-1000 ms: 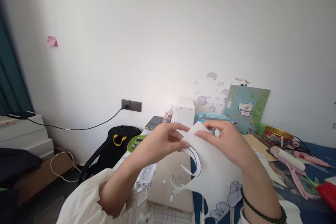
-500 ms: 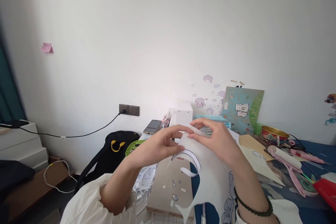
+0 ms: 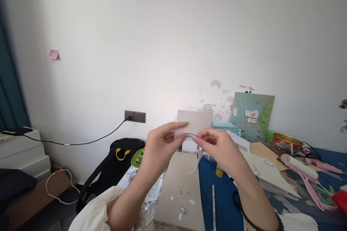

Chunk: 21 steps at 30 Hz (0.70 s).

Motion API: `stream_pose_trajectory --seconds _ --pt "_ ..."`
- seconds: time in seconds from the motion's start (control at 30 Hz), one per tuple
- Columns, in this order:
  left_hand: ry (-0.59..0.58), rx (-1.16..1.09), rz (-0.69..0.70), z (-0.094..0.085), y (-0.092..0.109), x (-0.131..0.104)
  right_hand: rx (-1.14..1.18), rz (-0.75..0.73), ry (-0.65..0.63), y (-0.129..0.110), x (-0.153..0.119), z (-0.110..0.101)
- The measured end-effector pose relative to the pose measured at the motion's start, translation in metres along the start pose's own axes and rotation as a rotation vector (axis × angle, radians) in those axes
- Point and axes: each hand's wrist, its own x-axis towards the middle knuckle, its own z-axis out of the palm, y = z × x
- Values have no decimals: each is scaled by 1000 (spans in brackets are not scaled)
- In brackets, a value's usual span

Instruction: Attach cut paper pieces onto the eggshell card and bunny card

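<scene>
My left hand (image 3: 159, 146) and my right hand (image 3: 221, 146) are raised over the desk, fingertips close together. Between them is a narrow curved paper cutout (image 3: 192, 135) with a dark outline, pinched at its left end by my left thumb and at its right by my right fingers. A thin pale strip (image 3: 197, 164) hangs below. Behind my fingers stands a pale grey rectangular panel (image 3: 194, 117); I cannot tell whether my left fingers touch it. Below lies a beige board (image 3: 179, 180) with several small outlined paper pieces on it.
A patterned pen (image 3: 214, 205) and a small yellow-labelled bottle (image 3: 219, 170) are on the blue surface (image 3: 206, 191). Paper scraps (image 3: 154, 191) lie left of the board. On the right are drawn-on paper sheets (image 3: 267, 168), a pink-handled roller (image 3: 300, 168) and a round tin (image 3: 287, 142).
The large white sheet with cut-out holes has left my hands and the view. My hands now pinch the small curved cutout. The pale panel has come into view behind them.
</scene>
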Motion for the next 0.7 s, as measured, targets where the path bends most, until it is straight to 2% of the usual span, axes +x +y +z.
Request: stream_pose_trajectory --seconds 0.2,0.37,0.53,0.6,0.7 --pt "163 -32 -28 1 2 -4 149 43 -101 7 5 -9" --pt "173 -109 -26 0 1 -1 175 45 -88 9 7 -9" --pt "202 -132 -51 0 2 1 147 -13 -40 5 4 -5" --pt "203 -119 -75 0 3 1 79 -21 6 4 2 -6" --pt "204 -131 -86 0 5 0 -89 -86 270 5 1 -8"
